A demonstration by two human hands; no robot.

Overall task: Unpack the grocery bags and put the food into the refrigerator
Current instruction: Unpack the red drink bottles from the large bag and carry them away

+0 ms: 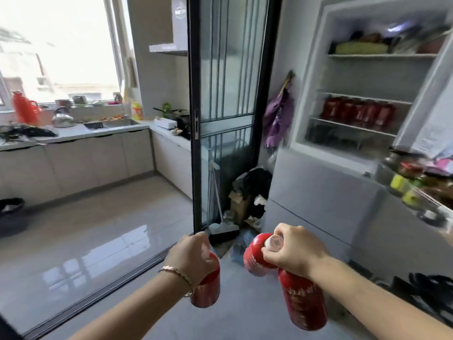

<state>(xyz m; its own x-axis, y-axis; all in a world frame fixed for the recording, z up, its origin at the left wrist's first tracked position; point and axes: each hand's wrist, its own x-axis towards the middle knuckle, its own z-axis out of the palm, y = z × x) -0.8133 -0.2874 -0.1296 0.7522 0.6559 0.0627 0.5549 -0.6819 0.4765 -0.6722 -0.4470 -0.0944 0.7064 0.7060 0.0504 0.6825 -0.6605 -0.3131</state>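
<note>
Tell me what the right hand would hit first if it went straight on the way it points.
Probably the broom by the sliding door: the right hand, gripping two red bottles, points forward-left toward it, not toward the open refrigerator. Depth is hard to judge.

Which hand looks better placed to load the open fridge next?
Probably the right. The right hand grips two red bottles on the side nearest the open refrigerator, which holds a row of red bottles. The left hand, holding one bottle, is nearer the glass door.
</note>
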